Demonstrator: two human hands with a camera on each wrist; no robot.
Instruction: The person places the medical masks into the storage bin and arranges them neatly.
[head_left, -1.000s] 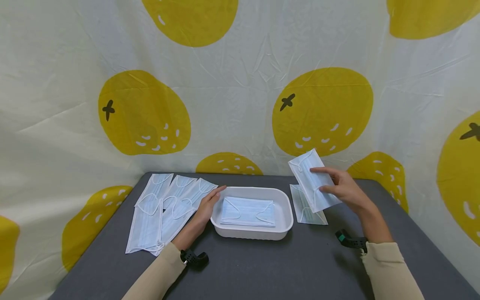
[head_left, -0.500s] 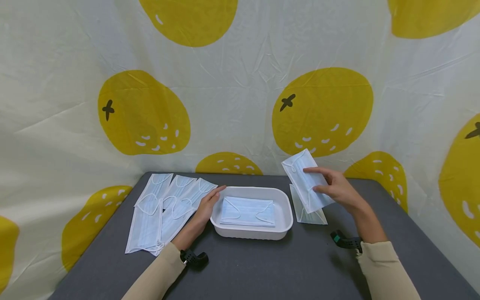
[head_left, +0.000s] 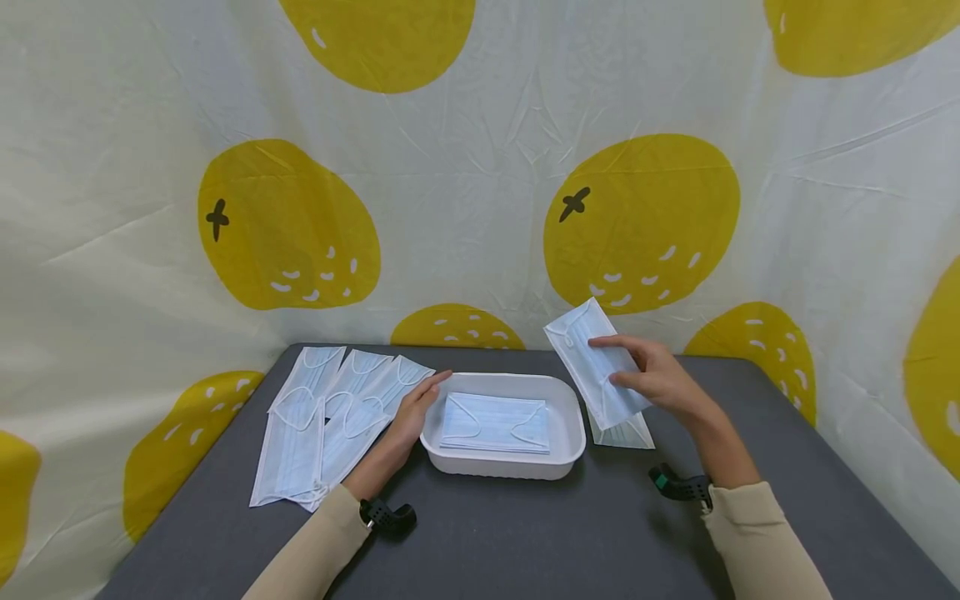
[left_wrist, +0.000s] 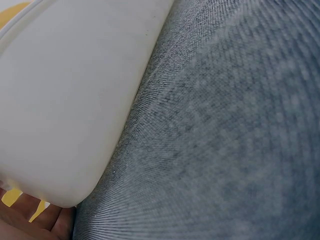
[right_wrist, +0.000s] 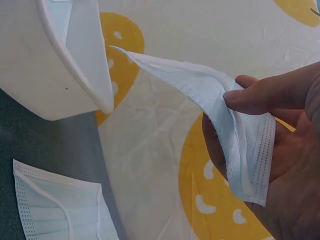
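A light blue face mask point(head_left: 581, 346) is pinched between the thumb and fingers of my right hand point(head_left: 660, 377), raised above the table just right of the white plastic tub point(head_left: 502, 467). The right wrist view has the same mask point(right_wrist: 200, 92) bent, its far corner pointing toward the tub. Inside the tub lies a flat stack of face masks point(head_left: 495, 422), ear loops on top. My left hand point(head_left: 408, 421) rests with straight fingers against the tub's left side; in the left wrist view its fingers point(left_wrist: 47, 217) show at the tub's lower corner.
Several face masks point(head_left: 296, 442) lie spread and overlapping left of the tub, beside my left forearm. Another mask point(head_left: 626, 433) lies on the dark grey table point(head_left: 525, 542) right of the tub, partly covered by the held one. A patterned curtain point(head_left: 465, 208) hangs behind.
My right hand has moved left with the held mask, bringing it closer to the tub and over more of the mask on the table. The left hand has stayed put.
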